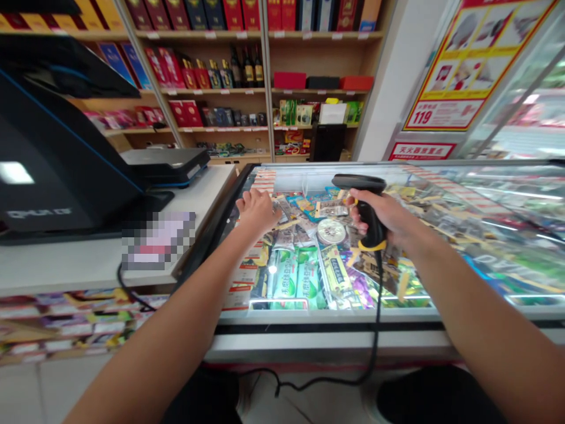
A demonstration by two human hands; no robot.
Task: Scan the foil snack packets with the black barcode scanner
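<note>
My right hand (388,218) is closed round the handle of a black barcode scanner (364,200) with a yellow ring, held upright over the glass counter top (441,176). Its head points left and its black cable (377,330) hangs down over the counter's front edge. My left hand (257,211) rests on the glass near the counter's left edge, fingers curled down, close to a packet (282,209); whether it grips anything is hidden. Under the glass lie many coloured packets (304,277) and a round tin (331,231).
A black point-of-sale screen (48,171) and a flat black device (168,164) stand on the white counter (66,259) at left. Wooden shelves (247,88) with boxes and bottles fill the back wall. A red-and-yellow poster (468,65) hangs at right.
</note>
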